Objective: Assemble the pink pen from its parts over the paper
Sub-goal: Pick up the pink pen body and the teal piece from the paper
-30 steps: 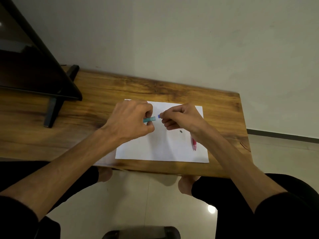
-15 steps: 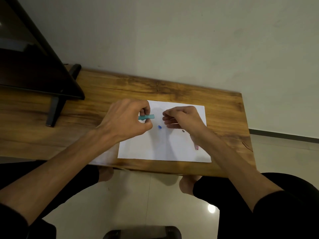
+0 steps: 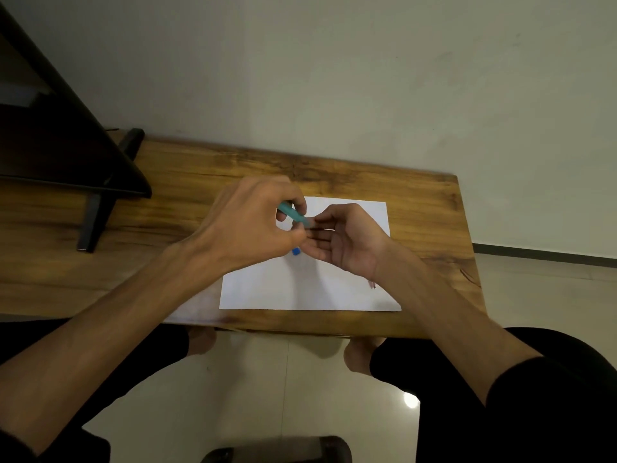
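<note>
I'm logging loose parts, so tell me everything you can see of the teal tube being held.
The teal tube is a short, slim, plain-coloured piece, likely plastic. It is pinched in the fingertips of the left hand, held above the white paper, slanting from upper left down to lower right. Its lower right end meets the fingertips of the right hand, whose palm faces up. Fingers hide its middle, and blur hides finer detail.

Both forearms are bare, with black fabric sleeves pushed up near the elbows. Black trousers cover the legs, and two bare feet show beneath, on the floor.
</note>
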